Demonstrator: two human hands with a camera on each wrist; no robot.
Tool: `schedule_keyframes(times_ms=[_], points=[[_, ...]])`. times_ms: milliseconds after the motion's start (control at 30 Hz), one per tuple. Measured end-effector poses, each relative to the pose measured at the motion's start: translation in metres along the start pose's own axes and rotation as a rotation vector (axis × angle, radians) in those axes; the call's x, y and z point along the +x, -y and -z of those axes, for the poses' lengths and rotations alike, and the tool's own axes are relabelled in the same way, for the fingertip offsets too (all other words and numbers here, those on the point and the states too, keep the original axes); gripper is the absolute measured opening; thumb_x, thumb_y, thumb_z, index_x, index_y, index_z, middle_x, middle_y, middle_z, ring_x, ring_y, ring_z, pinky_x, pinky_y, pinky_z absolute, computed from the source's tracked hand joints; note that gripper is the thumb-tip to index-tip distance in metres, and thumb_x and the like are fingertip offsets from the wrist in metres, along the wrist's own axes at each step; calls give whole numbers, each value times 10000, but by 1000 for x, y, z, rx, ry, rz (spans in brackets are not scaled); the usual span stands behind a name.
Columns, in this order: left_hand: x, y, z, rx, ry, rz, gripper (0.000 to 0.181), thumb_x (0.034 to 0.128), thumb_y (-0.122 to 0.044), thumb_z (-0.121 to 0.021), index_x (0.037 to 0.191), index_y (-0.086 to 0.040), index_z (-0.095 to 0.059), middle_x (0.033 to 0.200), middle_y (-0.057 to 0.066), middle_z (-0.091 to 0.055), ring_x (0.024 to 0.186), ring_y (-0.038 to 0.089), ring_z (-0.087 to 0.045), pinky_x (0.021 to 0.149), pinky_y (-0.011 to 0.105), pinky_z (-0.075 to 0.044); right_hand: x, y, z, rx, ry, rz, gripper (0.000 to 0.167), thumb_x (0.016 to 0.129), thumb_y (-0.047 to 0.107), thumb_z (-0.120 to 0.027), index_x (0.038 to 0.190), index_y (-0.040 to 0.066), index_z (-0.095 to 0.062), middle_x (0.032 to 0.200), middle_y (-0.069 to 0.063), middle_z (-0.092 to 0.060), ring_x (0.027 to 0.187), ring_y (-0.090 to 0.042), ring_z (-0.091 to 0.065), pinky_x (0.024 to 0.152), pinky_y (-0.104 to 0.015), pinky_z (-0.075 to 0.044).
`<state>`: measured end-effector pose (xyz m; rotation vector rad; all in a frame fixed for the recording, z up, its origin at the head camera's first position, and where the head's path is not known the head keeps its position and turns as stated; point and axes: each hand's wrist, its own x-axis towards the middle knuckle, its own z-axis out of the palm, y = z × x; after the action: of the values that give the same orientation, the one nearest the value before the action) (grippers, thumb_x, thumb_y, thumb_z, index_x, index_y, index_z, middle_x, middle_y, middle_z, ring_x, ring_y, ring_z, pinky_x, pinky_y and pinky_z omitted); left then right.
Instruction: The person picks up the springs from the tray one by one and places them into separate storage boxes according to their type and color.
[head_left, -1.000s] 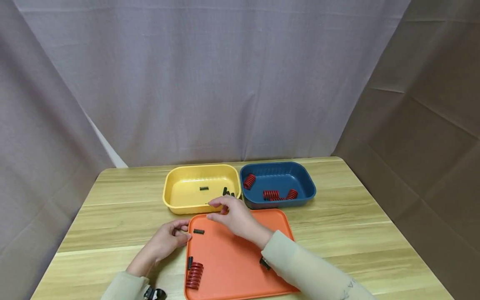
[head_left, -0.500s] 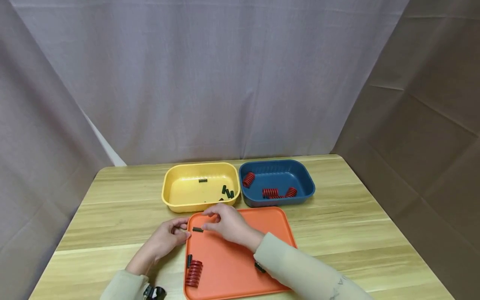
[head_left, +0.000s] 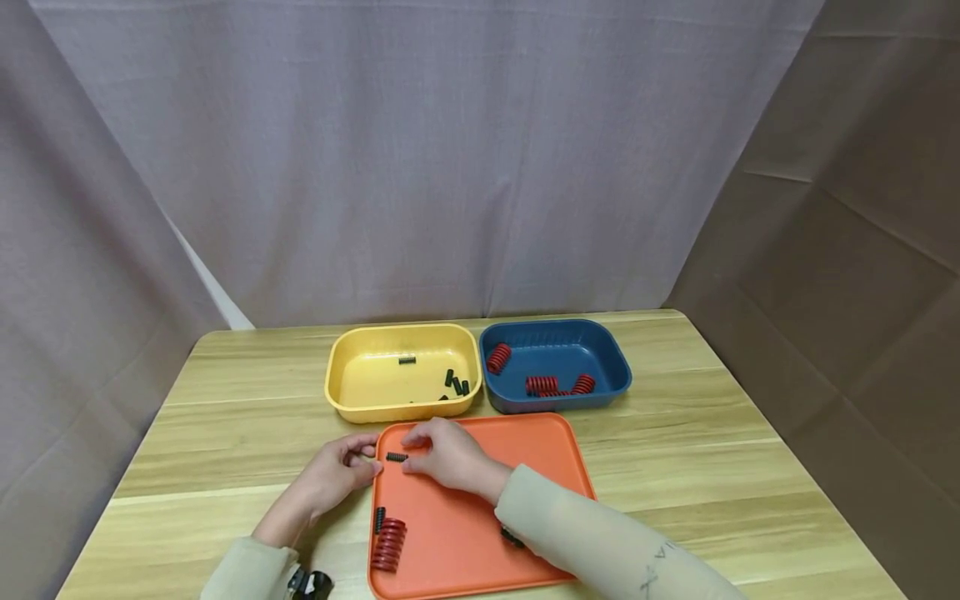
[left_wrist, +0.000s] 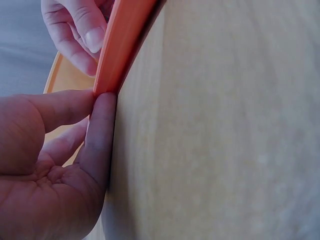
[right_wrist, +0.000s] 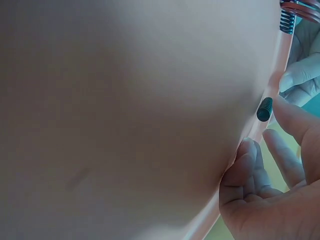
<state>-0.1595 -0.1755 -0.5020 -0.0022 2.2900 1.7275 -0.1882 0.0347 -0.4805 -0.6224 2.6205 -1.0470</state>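
Note:
My left hand (head_left: 335, 477) pinches the left rim of the orange tray (head_left: 457, 533) near its far corner; in the left wrist view the thumb and a finger meet at that edge. My right hand (head_left: 450, 457) is over the far left part of the tray, thumb and forefinger apart. A small black spring (head_left: 397, 457) lies on the tray by those fingertips; in the right wrist view the spring (right_wrist: 265, 109) sits beside the thumb, and contact is hard to tell. A large red spring (head_left: 389, 546) and another black spring (head_left: 379, 520) lie at the near left.
Behind the tray stand a yellow bin (head_left: 345, 408) with several black springs and a blue bin (head_left: 618, 379) with several red springs. A dark spring (head_left: 512, 537) shows partly under the right sleeve. Grey curtains (head_left: 420, 167) close off the back.
My right hand has come back from the yellow bin's front edge, down and left to the black spring on the tray. The left hand has stayed at the tray's rim.

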Motion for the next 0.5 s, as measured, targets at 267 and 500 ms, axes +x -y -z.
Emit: schedule_keyframes(times_ms=[267, 500], points=[[-1, -1, -1, 11, -14, 9, 457, 839, 2, -700, 1281, -2, -582, 1032, 99, -583, 835, 191, -573, 651, 253, -508, 1, 3, -1, -47, 29, 13, 258, 778, 272, -821, 987, 166, -714, 940, 98, -652, 889, -64, -579, 800, -243, -485], [-3, -4, 1, 14, 4, -1, 468, 850, -1, -687, 1300, 17, -557, 1051, 122, -588, 837, 191, -579, 653, 247, -506, 3, 8, -3, -141, 2, 22, 198, 790, 288, -809, 876, 183, -665, 861, 92, -621, 757, -50, -526, 702, -230, -457]])
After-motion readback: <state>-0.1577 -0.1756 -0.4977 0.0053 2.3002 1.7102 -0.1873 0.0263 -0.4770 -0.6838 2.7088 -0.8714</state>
